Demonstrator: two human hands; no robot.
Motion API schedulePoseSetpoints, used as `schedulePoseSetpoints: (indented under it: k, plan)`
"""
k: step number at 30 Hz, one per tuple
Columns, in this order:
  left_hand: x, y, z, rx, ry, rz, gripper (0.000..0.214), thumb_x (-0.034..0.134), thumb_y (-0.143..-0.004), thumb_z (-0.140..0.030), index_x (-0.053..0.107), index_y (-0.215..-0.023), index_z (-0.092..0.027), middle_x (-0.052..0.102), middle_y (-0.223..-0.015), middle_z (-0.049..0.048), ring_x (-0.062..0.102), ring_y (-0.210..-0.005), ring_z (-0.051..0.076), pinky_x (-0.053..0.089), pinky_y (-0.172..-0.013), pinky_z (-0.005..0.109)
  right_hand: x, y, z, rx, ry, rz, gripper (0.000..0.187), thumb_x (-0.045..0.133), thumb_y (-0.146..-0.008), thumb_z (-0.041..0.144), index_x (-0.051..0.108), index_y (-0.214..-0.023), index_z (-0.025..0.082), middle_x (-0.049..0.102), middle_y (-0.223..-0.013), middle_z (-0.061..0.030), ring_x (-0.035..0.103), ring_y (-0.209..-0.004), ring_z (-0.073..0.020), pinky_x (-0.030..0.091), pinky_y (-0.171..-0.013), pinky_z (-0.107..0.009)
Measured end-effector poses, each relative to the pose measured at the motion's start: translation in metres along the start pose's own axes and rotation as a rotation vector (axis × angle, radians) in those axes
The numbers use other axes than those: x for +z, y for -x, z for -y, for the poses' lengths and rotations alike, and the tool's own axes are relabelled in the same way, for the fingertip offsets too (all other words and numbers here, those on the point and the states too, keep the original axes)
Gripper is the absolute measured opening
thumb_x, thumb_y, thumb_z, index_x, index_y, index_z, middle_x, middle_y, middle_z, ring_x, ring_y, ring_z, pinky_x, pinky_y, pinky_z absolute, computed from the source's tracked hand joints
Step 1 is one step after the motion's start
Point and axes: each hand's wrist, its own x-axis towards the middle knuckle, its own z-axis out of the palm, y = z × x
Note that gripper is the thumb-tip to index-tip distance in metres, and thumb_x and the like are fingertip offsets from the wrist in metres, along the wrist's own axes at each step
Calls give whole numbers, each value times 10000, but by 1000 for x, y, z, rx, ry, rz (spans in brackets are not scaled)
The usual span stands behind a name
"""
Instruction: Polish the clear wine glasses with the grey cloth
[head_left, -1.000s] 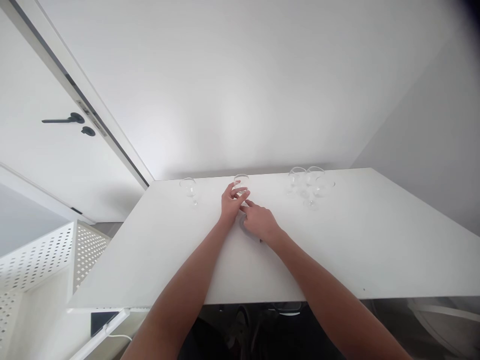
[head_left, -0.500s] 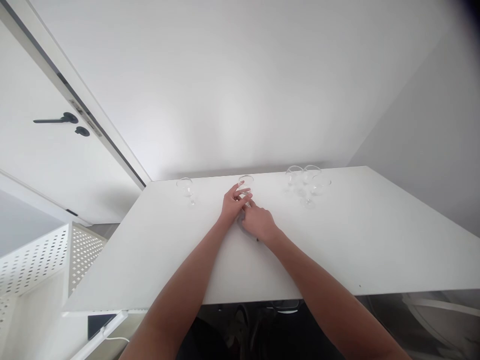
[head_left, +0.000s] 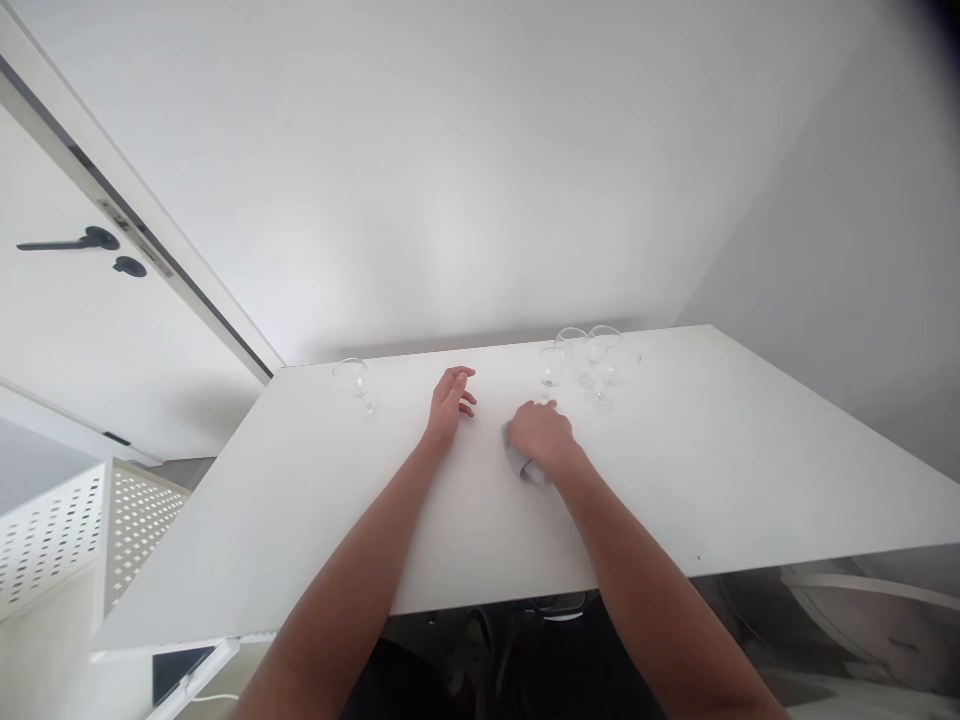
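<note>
My left hand point(head_left: 452, 400) is over the middle of the white table point(head_left: 450, 520), fingers loosely curled and apart, holding nothing. To its right, my right hand point(head_left: 541, 432) is closed around a bunched grey cloth point(head_left: 525, 465). Just beyond its fingertips stands a clear stemmed glass point(head_left: 552, 366), upright, with its foot close to the fingers; whether they still touch it I cannot tell. Several more clear stemmed glasses point(head_left: 616, 365) stand grouped behind and to the right of it. Another clear stemmed glass point(head_left: 351, 378) is apart at the left, near the back edge.
A plain wall point(head_left: 465, 200) rises behind the table. At the left are a door with a black handle point(head_left: 94, 238) and a white perforated panel point(head_left: 142, 520). Dark items, partly hidden, lie below the table's front edge.
The glass that was between both hands has moved right, beside the grouped glasses, along with my right hand and the cloth. My left hand has let go of it and is apart.
</note>
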Motion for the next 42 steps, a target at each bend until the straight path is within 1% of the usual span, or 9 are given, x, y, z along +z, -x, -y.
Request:
schedulePoseSetpoints:
  k: [6,11,17,23,28,32,38,40,42]
  plan:
    - [0,-2,4,-6,-30,-20,380,558,-918,-601,708,-982,-258,620,-1250,78,582,-746,142,478,-556,266,-14,3,-13,88,12,56,227,572,-805,170,731,-964,146,719,-1116,-227,412,-1431,-435,508,-802,-391]
    - [-1,-4,6,-22,-36,-4,385,565,-915,-598,717,-934,-245,637,-1112,83,568,-738,144,458,-543,258,-16,-1,-24,109,3,23,228,576,-767,151,732,-933,157,728,-1096,-201,581,-1261,-409,505,-798,-400]
    - [-1,-4,7,-15,-35,-3,399,566,-911,-606,715,-899,-235,629,-1094,87,557,-731,150,443,-531,262,-18,-3,-28,112,-1,-1,175,596,-745,163,733,-854,170,738,-967,-195,632,-1155,-398,497,-736,-388]
    - [-1,-3,5,-24,-70,11,384,547,-927,-584,702,-901,-234,593,-1047,78,548,-747,140,453,-538,243,-24,-2,-28,176,-5,52,230,572,-781,161,732,-946,148,732,-1040,-193,623,-1180,-367,484,-796,-377]
    - [-1,-3,5,-29,-83,7,367,524,-947,-548,692,-898,-225,578,-1018,70,538,-735,123,454,-536,230,-27,-2,-28,187,-8,62,280,562,-795,157,726,-1021,134,716,-1130,-200,578,-1240,-382,469,-815,-370]
    - [-1,-3,6,-29,-85,13,360,526,-949,-531,681,-859,-219,556,-943,61,528,-723,123,446,-534,230,-26,-3,-27,183,-35,56,288,571,-777,154,725,-1018,128,715,-1109,-219,565,-1245,-401,464,-837,-403]
    - [0,-4,5,-38,-94,19,383,522,-948,-548,663,-822,-215,521,-871,47,489,-664,116,433,-535,245,-27,-1,-28,185,-157,-29,132,642,-700,149,711,-812,149,720,-963,-234,592,-1198,-426,471,-792,-420]
    - [0,-4,4,-39,-97,15,391,516,-951,-554,656,-813,-216,510,-835,37,476,-639,112,428,-540,251,-28,4,-25,175,-185,-71,29,657,-691,141,671,-709,160,704,-854,-220,629,-1116,-424,462,-766,-421]
    - [0,-3,4,-36,-106,8,388,508,-955,-550,650,-811,-219,509,-814,29,466,-616,108,424,-550,257,-27,12,-17,132,-160,-68,74,645,-720,144,622,-653,167,669,-756,-189,669,-956,-390,441,-734,-415]
